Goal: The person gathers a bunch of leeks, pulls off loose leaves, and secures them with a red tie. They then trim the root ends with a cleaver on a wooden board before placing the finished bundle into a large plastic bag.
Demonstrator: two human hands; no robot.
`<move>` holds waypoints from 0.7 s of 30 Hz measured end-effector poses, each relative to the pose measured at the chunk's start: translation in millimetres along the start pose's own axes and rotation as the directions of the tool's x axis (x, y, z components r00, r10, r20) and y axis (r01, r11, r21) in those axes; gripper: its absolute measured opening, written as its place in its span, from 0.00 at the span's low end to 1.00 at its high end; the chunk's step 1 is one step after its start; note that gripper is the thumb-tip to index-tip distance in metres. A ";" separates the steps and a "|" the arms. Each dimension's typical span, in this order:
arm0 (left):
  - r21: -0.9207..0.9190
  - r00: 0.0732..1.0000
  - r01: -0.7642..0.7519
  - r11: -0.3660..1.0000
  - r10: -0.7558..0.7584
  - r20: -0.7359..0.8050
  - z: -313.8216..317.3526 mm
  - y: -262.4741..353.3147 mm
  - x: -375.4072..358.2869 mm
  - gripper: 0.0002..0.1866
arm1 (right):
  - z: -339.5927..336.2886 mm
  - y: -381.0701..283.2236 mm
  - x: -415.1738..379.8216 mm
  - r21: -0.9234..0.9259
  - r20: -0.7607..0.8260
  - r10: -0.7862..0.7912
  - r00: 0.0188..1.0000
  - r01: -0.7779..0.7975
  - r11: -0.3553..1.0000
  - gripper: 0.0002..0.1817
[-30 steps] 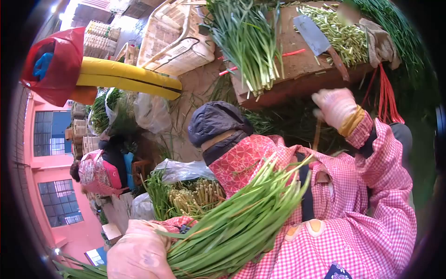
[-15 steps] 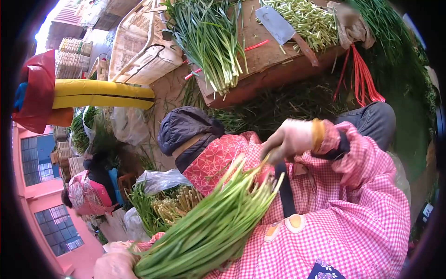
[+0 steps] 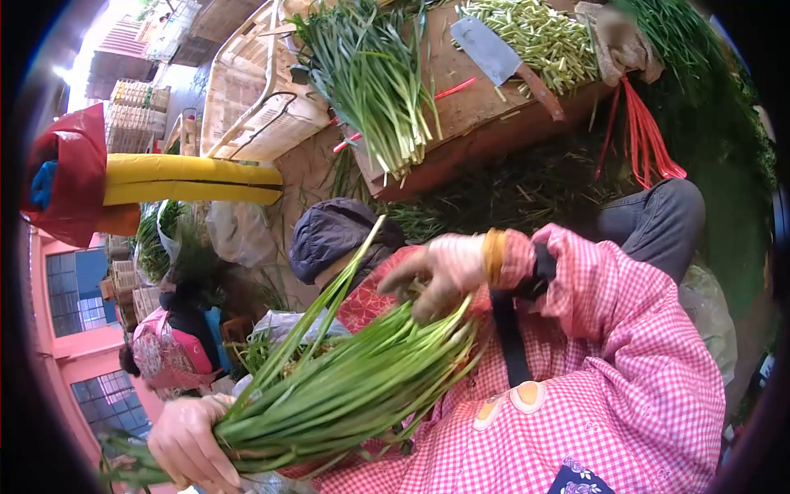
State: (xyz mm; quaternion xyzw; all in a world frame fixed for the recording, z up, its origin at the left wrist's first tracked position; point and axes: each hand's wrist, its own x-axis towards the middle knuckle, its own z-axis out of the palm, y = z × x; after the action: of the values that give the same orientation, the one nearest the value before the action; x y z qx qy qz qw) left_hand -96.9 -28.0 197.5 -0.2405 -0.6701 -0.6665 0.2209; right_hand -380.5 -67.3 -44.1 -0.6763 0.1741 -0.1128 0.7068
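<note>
A long bunch of green garlic chives (image 3: 346,387) lies slantwise across my lap, its pale stem ends at the upper right. My left hand (image 3: 193,440) is closed around its leafy end at the lower left. Over the stem ends is my right hand (image 3: 448,272), in a stained glove with a yellow band at the wrist. Its thumb and forefinger are apart, close to the stems; contact is hard to make out. One stalk (image 3: 354,267) juts from the bunch. My pink gingham sleeve and apron (image 3: 592,420) fill the lower right.
A wooden table (image 3: 457,111) bears more chives (image 3: 370,90), a cleaver (image 3: 490,53), cut stem pieces (image 3: 543,33) and a cloth. Red ties (image 3: 646,136) hang from its edge. Close by are a person in a dark cap (image 3: 333,235), yellow-trousered legs (image 3: 193,177) and a plastic crate (image 3: 247,82).
My right hand has moved left and down along the bunch, and its fingers have spread. The left hand has shifted slightly left with the leafy end. One stalk now sticks out.
</note>
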 end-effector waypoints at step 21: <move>0.238 -0.470 0.019 0.971 0.219 -0.855 56.5 -55.1 -159.5 0.13 | -51.1 55.5 -15.7 -0.157 -0.615 0.143 0.775 -0.298 0.941 0.24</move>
State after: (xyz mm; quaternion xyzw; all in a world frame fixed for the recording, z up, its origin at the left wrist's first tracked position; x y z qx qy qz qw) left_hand -4.1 24.3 55.0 0.3949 -0.1765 -0.4764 0.7655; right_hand -419.4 -104.6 -99.2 -0.6632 0.4782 -0.2125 0.5351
